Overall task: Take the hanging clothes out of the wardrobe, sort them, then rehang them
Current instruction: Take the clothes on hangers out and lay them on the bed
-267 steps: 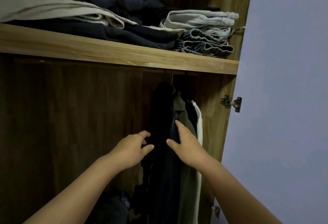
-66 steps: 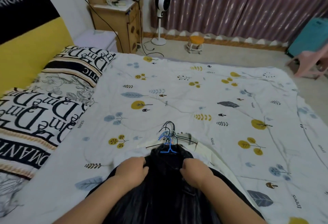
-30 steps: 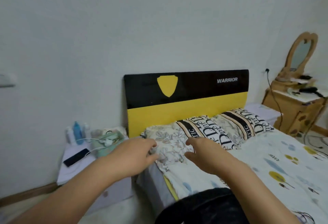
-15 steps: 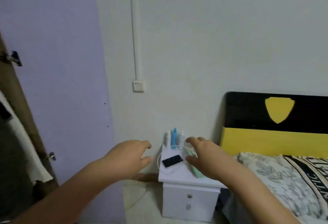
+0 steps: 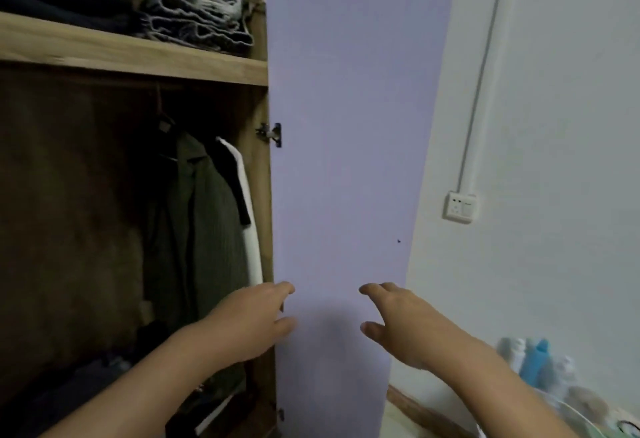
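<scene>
Inside the wardrobe (image 5: 256,195), olive garment (image 5: 204,229) hanging, white one (image 5: 250,229) beside

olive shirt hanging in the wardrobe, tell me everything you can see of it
The olive shirt hangs below the wooden shelf, near the wardrobe's right side. It looks like a thin, finely ribbed fabric with a collar at the top. A dark garment hangs against its left, a black-and-white one against its right. Its hanger is hidden in shadow. Neither hand touches it; the left hand covers its lower right part.
</scene>
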### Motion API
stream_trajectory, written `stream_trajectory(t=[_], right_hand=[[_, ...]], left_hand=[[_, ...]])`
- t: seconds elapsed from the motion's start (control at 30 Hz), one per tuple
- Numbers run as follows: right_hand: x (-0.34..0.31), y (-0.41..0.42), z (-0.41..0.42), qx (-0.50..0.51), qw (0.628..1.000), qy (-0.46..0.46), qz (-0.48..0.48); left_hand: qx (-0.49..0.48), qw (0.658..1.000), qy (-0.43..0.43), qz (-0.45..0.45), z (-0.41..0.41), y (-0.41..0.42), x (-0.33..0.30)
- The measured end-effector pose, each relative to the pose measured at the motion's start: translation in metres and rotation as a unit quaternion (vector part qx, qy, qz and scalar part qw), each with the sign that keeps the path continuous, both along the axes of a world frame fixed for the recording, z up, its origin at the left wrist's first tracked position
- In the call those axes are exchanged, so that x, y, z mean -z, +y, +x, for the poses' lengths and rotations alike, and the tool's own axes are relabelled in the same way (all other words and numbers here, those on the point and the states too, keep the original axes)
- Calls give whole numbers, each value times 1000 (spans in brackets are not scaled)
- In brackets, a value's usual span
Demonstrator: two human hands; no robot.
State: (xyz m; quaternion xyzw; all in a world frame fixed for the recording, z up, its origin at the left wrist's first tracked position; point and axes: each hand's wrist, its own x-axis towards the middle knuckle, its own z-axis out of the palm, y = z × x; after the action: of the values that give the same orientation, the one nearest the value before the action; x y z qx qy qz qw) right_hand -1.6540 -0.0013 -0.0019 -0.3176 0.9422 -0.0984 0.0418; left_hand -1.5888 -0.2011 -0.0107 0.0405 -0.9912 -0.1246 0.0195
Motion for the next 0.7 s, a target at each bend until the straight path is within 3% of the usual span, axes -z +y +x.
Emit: stream_trajectory(t=[0.33, 0.7], right_hand=[[-26, -125, -96, -150, 987, -4, -55], [-43, -292, -152, -209, 933, -78, -282]], left_hand=[[-143, 989, 29, 23, -44, -103, -12], [-175, 980, 92, 33, -83, -230, -29]])
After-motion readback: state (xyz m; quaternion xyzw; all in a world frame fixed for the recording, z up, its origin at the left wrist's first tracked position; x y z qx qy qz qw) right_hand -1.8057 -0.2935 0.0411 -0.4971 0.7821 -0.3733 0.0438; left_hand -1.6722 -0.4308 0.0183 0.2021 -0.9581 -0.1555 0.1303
